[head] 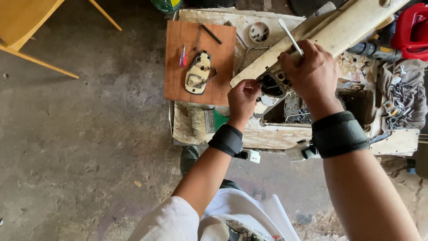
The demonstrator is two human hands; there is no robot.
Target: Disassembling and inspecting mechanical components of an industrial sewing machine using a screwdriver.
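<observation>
Both hands work at the open end of a long cream-coloured machine housing [330, 31] that lies slantwise across a worn, paint-stained table [276, 134]. Left hand [243, 100], wearing a black wrist strap, has its fingers curled together and pinched at the dark opening at the housing's lower end; what the fingertips grip is too small to tell. Right hand [312, 73], also strapped at the wrist, is closed around a thin metal tool [290, 35], a flat-tipped blade or screwdriver whose light shaft sticks up out of the fist toward the top of the view, while the hand rests on the housing just above the opening.

On the table's left part lies a reddish-brown wooden board [178, 85]. On it rest a small red-handled screwdriver [183, 56], a removed metal cover plate [198, 73] with dark holes and a wire loop at its side, and a short dark rod [211, 34] near the board's top edge. Just below the board lies a paintbrush [207, 121] with a green handle and pale bristles. A round white ring [259, 32] sits beyond the board. At the far right, a red object [412, 29] and a grey cloth [403, 89] strewn with small metal parts lie near the housing. A yellow chair [26, 22] stands on the concrete floor [89, 156], well apart to the left.
</observation>
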